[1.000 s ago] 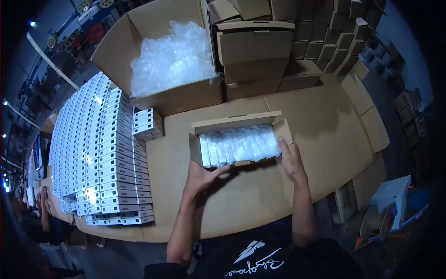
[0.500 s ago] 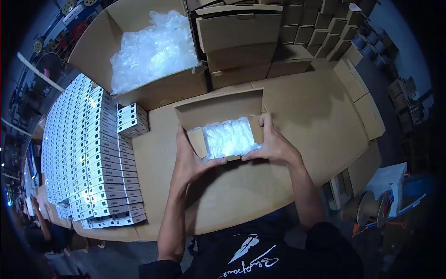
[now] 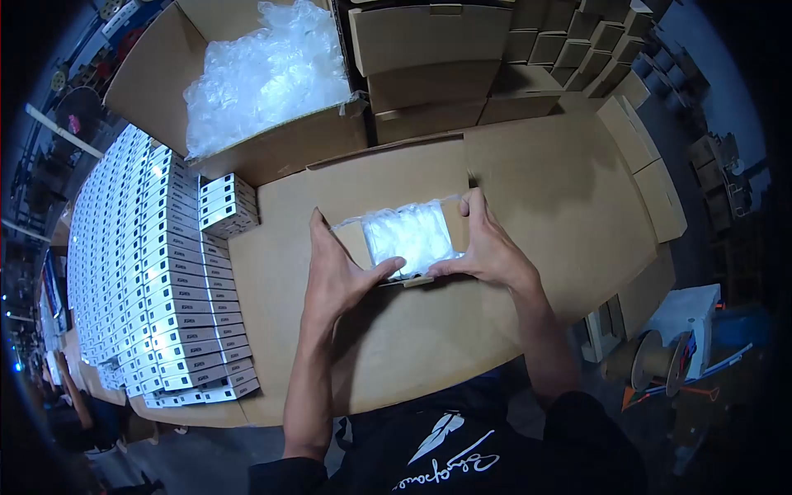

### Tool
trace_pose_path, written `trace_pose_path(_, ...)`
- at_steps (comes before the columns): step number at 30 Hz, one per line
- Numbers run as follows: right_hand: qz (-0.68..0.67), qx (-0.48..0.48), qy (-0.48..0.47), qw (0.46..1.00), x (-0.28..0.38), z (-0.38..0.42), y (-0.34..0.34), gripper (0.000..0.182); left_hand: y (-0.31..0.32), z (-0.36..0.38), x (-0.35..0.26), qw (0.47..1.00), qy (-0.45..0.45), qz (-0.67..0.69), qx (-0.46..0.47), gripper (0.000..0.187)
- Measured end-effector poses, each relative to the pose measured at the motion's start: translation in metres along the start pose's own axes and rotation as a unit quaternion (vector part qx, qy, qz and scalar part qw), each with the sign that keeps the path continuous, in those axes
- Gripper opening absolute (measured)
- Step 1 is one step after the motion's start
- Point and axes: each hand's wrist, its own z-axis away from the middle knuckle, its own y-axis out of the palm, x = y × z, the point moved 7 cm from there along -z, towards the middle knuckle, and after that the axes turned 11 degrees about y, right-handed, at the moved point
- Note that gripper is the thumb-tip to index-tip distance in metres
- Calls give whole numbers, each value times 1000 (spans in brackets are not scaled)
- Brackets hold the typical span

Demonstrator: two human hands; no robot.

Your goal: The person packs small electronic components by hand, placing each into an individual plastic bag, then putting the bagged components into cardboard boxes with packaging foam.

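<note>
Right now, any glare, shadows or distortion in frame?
Head view: dark corners; lens bend bows the stack of white boxes; glare whitens the plastic wrap between left hand and right hand; shadow on the table beside the left hand; left edge mostly dim.

The carton [image 3: 389,180] is brown, the wrap [image 3: 408,234] seemingly white.

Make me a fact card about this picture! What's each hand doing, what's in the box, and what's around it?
Left hand: holding the small cardboard box at its left side
Right hand: holding its right side
Box lid: open
Inside: crinkly clear plastic; what it wraps, I can't tell
Behind, to the left: large carton with a heap of plastic film
Far left: stacked white boxes
Work surface: brown tabletop
</note>
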Motion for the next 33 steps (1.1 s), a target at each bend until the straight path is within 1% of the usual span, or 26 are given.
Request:
trace_pose_path(3,56,-26,-18,998,13,4,1,103,-3,2,-6,1000,-17,-3,-16,134)
trace_pose_path(6,65,-49,8,997,17,4,5,105,-4,1,-14,998,8,44,-36,131)
trace_pose_path(7,60,-55,23,996,18,3,6,106,-4,4,-10,998,9,34,-52,131)
trace_pose_path(9,49,-71,51,995,16,3,7,107,-4,8,-10,996,14,33,-85,124)
trace_pose_path(10,67,-74,67,993,9,3,11,116,-3,11,-9,994,17,33,-100,121)
trace_pose_path(11,84,-90,59,991,5,4,14,123,-2,12,-9,992,37,16,-121,114)
trace_pose_path(12,100,-105,52,988,8,5,14,130,-1,14,-7,992,28,22,-117,111)
trace_pose_path(13,108,-83,62,989,13,7,13,137,0,15,-4,991,34,36,-123,114)
trace_pose_path(14,103,-77,72,989,15,8,12,136,2,15,2,989,40,51,-129,116)
trace_pose_path(16,94,-64,95,989,14,10,12,136,3,15,3,985,79,85,-129,118)
trace_pose_path(17,91,-99,83,988,9,10,14,136,3,16,2,982,96,103,-128,119)
trace_pose_path(20,94,-62,135,984,3,9,17,140,-2,14,-9,991,94,74,-64,125)
trace_pose_path(21,103,-55,137,984,1,7,20,134,-2,13,-12,995,47,64,-56,132)
trace_pose_path(24,93,-91,87,988,5,8,16,116,-2,7,-18,998,14,22,-60,137)
trace_pose_path(25,66,-105,63,990,12,11,11,96,-1,6,-18,998,-7,28,-64,138)
trace_pose_path(28,62,-120,40,990,17,15,7,88,-1,5,-16,997,-7,11,-75,137)
trace_pose_path(29,57,-119,33,991,18,16,7,87,-1,5,-17,996,0,-39,-76,134)
trace_pose_path(32,-24,-129,5,991,4,22,4,79,-1,9,-15,995,-34,4,-92,129)
trace_pose_path(33,-62,-125,25,990,-7,22,5,77,-4,12,-23,991,51,-4,-123,114)
